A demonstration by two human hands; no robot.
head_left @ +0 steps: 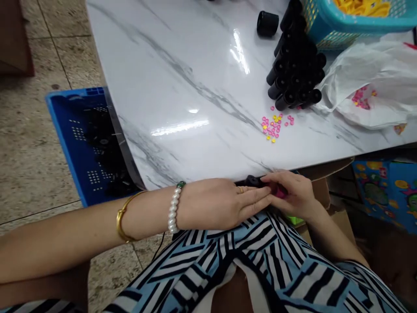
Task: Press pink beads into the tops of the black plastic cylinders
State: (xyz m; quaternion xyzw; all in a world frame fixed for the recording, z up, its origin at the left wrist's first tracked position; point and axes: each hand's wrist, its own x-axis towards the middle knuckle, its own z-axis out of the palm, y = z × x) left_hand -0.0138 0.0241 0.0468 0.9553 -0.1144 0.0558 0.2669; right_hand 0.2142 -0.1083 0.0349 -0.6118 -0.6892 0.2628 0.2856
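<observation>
Both hands meet just below the front edge of the white marble table (195,87), above my lap. My left hand (218,203), with a ring, a pearl bracelet and a gold bangle, holds a small black tube-like part (252,180) between its fingers. My right hand (295,194) is closed around a small pink piece (280,192) pressed against that black part. A scatter of several small pink and yellow caps (275,124) lies on the table beyond the hands.
A stack of black tubes (295,69) lies at the back right, with one loose black tube (267,22) behind it. A teal basket (352,17) holds yellow pieces. A white plastic bag (374,82) holds pink bits. A blue crate (81,139) of black parts sits on the floor at left.
</observation>
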